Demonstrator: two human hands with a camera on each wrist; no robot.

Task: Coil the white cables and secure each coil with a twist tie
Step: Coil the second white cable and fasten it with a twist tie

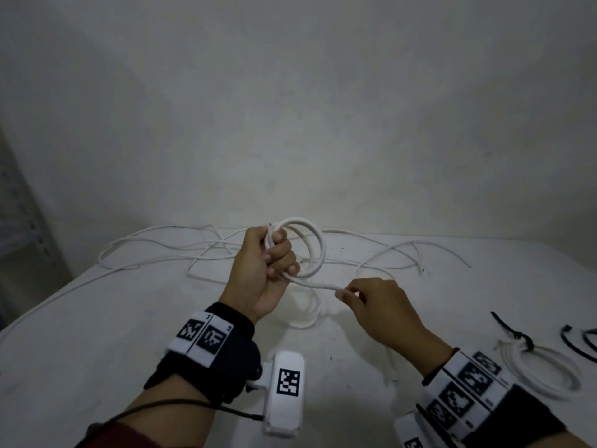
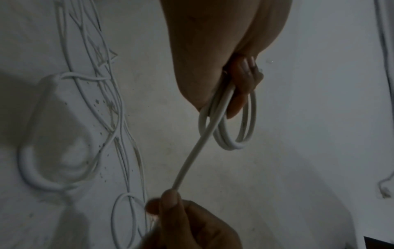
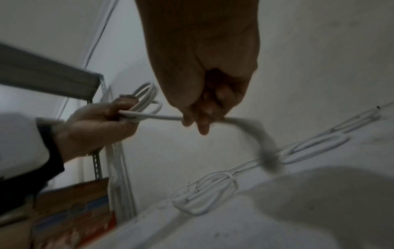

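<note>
My left hand (image 1: 271, 257) is raised above the white table (image 1: 97, 334) and grips a small coil of white cable (image 1: 315, 245) with a few loops. The same coil (image 2: 236, 134) hangs below the left fingers in the left wrist view. A straight run of that cable (image 1: 313, 283) leads right to my right hand (image 1: 350, 294), which pinches it between thumb and fingers. Behind the right hand the cable (image 3: 260, 134) drops blurred toward the table. Loose white cables (image 1: 200, 250) lie tangled across the far table.
A finished white coil (image 1: 542, 370) bound with a black tie (image 1: 517, 334) lies at the right front. More black ties (image 1: 578, 345) lie by the right edge. A metal shelf (image 3: 49, 75) and a cardboard box (image 3: 70, 215) stand left of the table.
</note>
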